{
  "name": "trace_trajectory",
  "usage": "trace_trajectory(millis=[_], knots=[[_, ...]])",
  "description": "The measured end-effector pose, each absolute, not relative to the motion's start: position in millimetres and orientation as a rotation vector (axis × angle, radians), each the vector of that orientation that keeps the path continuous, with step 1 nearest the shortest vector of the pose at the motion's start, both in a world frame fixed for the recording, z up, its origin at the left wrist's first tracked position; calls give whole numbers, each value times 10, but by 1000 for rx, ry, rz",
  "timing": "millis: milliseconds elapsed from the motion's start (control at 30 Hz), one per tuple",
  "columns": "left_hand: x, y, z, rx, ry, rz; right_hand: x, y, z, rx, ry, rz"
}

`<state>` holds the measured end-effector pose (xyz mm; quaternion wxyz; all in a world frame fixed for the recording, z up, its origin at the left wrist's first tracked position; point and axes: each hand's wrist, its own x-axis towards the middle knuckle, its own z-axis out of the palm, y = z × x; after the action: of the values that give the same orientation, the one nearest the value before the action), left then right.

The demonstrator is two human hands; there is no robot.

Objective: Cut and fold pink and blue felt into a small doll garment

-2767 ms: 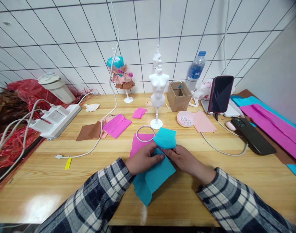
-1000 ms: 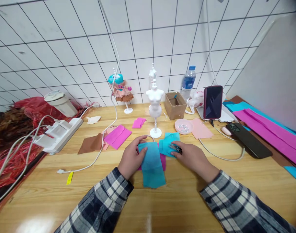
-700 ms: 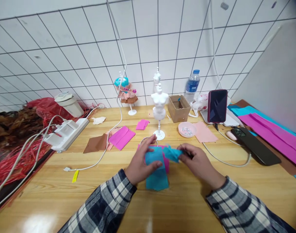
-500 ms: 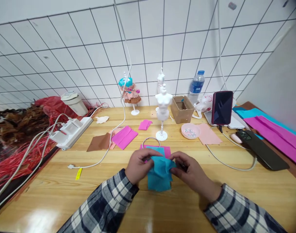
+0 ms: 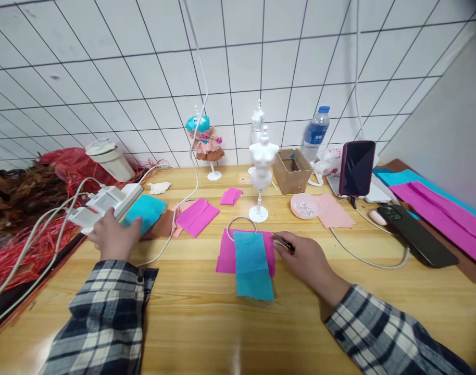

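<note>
My left hand (image 5: 116,234) is at the left beside the power strip, its thumb and fingers apart. Its thumb touches the edge of a folded blue crepe-like piece (image 5: 146,212), which lies partly over a brown piece (image 5: 163,225). My right hand (image 5: 302,258) grips a slim dark tool with a pointed tip (image 5: 285,242); its exact kind is unclear. That tip is by the right edge of a flat magenta piece (image 5: 225,255). A blue strip (image 5: 254,271) lies across the magenta piece, and a thin ring (image 5: 230,223) rests at their top edge.
A white mini mannequin (image 5: 262,161) stands behind the ring, with a dressed one (image 5: 204,138) further left. Right of it are a pink dish (image 5: 296,212) of small shiny bits and a cardboard box (image 5: 290,182). A power strip (image 5: 123,200) and white cable (image 5: 195,172) run on the left.
My left hand has moved from the middle to the far left, and a folded blue piece now lies there. My right hand stays by the magenta piece; the blue strip there is uncovered.
</note>
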<state>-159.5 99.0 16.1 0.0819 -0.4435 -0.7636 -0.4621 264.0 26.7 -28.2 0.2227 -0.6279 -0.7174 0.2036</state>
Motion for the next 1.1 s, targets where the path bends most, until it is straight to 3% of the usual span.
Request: trace_trajectory(millis=[233, 333, 400, 500, 933, 1000, 1100], knots=[[-397, 674, 263, -2158, -1622, -1302, 2391, 371, -144, -1929, -2141, 257], [-19, 537, 155, -2892, -1487, -799, 2323, 392, -141, -1885, -2153, 244], [112, 494, 69, -3046, -1493, -449, 2300, 408, -154, -1874, -2143, 275], [183, 485, -1, -3068, -1521, -271, 2289, 439, -173, -1890, -2111, 311], [152, 505, -22, -3115, -1539, -306, 2328, 497, -257, -1835, -2074, 421], [146, 518, -3, -3076, -1569, -456, 2343, 505, -247, -1813, -2078, 428], [175, 559, 78, -2895, -1744, -958, 2387, 489, -199, -1678, -2043, 509]])
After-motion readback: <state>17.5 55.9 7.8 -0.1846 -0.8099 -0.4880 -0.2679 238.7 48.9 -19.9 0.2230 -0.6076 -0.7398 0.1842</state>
